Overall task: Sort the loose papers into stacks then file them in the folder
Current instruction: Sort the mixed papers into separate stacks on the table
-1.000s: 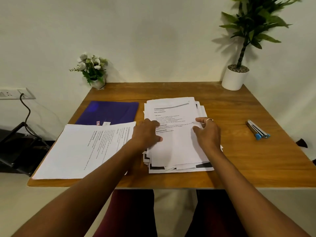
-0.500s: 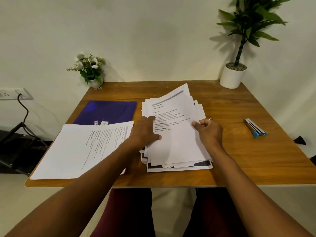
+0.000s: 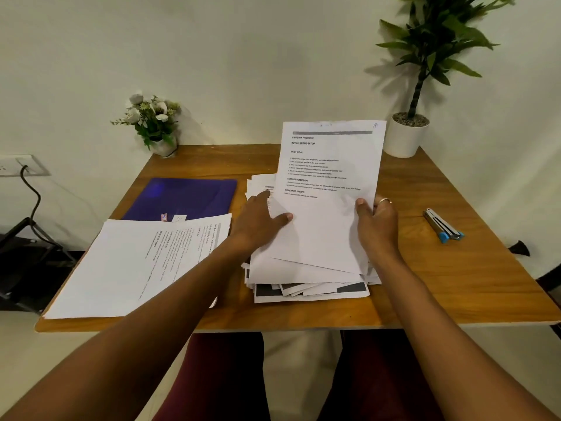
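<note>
Head view: right hand point(image 3: 376, 220) pinches top sheet point(image 3: 328, 189) by edge, tilted above loose pile point(image 3: 306, 284) mid-worktop; left hand point(image 3: 258, 223) flat, steadying. Paper light, floppy; likely best gripped at edges. Folder point(image 3: 182, 197) far-left.

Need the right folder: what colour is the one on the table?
Dark blue folder, clearest in the head view.
</note>
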Tool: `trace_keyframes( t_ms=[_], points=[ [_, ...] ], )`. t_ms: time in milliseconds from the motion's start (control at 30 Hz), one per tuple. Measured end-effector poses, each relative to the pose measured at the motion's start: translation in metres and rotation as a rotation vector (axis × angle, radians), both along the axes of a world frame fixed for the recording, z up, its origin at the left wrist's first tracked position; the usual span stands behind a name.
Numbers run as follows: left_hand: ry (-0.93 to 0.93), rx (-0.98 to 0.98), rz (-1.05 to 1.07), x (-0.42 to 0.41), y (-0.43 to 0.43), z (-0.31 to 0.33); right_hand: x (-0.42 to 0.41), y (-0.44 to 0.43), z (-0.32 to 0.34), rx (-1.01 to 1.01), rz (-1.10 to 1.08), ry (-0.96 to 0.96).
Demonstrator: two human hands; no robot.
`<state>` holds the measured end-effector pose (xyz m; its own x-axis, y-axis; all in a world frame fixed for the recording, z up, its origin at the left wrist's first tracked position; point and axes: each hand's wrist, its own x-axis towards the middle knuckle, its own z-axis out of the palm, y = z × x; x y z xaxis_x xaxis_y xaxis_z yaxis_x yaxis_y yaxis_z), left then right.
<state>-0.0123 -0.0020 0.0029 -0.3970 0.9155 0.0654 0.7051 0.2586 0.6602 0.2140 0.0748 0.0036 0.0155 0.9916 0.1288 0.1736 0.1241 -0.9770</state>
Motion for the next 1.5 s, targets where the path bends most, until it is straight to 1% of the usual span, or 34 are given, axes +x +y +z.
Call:
trace_keyframes(
  t_ms=[67,167,267,333,367,400,467,533,567,633,667,767,833,900,1000,1067,1133,1267,1367,1500],
  points=[
    [-0.166,0.069,-0.019,0.002,0.001,0.005,-0.001,-0.001,0.003,-0.017,0.041,0.036],
    [-0.277,0.131,0.012,0.003,0.002,0.016,-0.001,-0.004,0.007,-0.033,0.120,0.066],
    [-0.441,0.205,0.052,-0.001,0.001,0.025,-0.001,-0.009,0.013,-0.064,0.206,0.189],
    [-0.538,0.201,0.042,-0.010,0.001,0.034,-0.002,-0.011,0.019,-0.074,0.251,0.265],
    [-0.552,0.185,0.022,-0.016,0.001,0.040,-0.003,-0.012,0.021,-0.090,0.267,0.317],
    [-0.538,0.162,-0.002,-0.024,0.001,0.046,-0.005,-0.012,0.025,-0.112,0.276,0.380],
    [-0.433,0.092,-0.054,-0.041,-0.002,0.062,-0.010,-0.014,0.033,-0.160,0.298,0.518],
    [-0.273,0.009,-0.112,-0.061,-0.007,0.079,-0.018,-0.016,0.042,-0.214,0.335,0.627],
    [-0.160,-0.026,-0.146,-0.070,-0.010,0.086,-0.021,-0.016,0.046,-0.237,0.341,0.657],
    [0.083,-0.066,-0.196,-0.084,-0.020,0.100,-0.028,-0.016,0.051,-0.253,0.372,0.690],
    [0.158,-0.069,-0.192,-0.091,-0.024,0.106,-0.031,-0.017,0.053,-0.259,0.398,0.701],
    [0.236,-0.088,-0.169,-0.105,-0.038,0.116,-0.040,-0.020,0.051,-0.291,0.427,0.698],
    [0.278,-0.075,-0.201,-0.108,-0.045,0.118,-0.046,-0.023,0.047,-0.295,0.384,0.629],
    [0.265,-0.063,-0.227,-0.109,-0.048,0.113,-0.052,-0.024,0.040,-0.283,0.352,0.554],
    [0.246,-0.068,-0.165,-0.104,-0.049,0.096,-0.056,-0.025,0.032,-0.271,0.355,0.519],
    [0.118,-0.104,-0.089,-0.096,-0.050,0.085,-0.055,-0.025,0.028,-0.274,0.356,0.523],
    [0.021,-0.101,-0.059,-0.092,-0.046,0.074,-0.052,-0.022,0.026,-0.288,0.346,0.534],
    [-0.087,-0.030,-0.003,-0.083,-0.043,0.056,-0.043,-0.021,0.021,-0.328,0.371,0.506],
    [-0.170,-0.083,0.023,-0.076,-0.040,0.044,-0.038,-0.021,0.012,-0.356,0.322,0.465],
    [-0.208,-0.124,0.033,-0.067,-0.039,0.036,-0.034,-0.024,0.004,-0.393,0.269,0.448]
  ],
)
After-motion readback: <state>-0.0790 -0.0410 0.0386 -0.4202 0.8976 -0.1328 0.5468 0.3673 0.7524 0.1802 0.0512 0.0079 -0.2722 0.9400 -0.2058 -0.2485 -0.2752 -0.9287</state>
